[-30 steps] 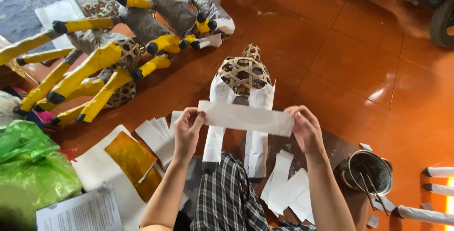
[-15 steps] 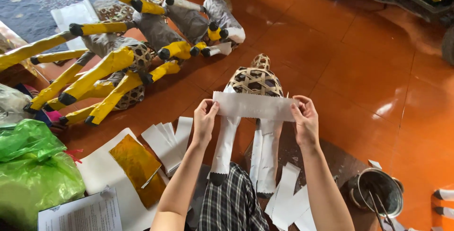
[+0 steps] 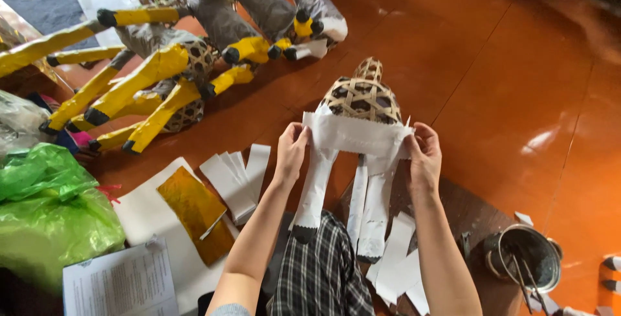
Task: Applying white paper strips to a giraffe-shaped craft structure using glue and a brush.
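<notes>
A woven bamboo animal frame with white paper-wrapped legs rests on the orange floor in front of me. A white paper strip lies stretched across the frame's near end. My left hand pinches the strip's left end against the frame. My right hand presses its right end down on the other side. Both hands touch the frame's sides.
Several finished frames with yellow and black legs lie at the upper left. Cut white paper strips and a golden sheet lie left of my arm, more strips to the right. A metal pot stands lower right, green plastic bags lower left.
Both hands carried the paper strip from mid-air forward and down onto the frame, where it now wraps over the near end. The view has moved closer.
</notes>
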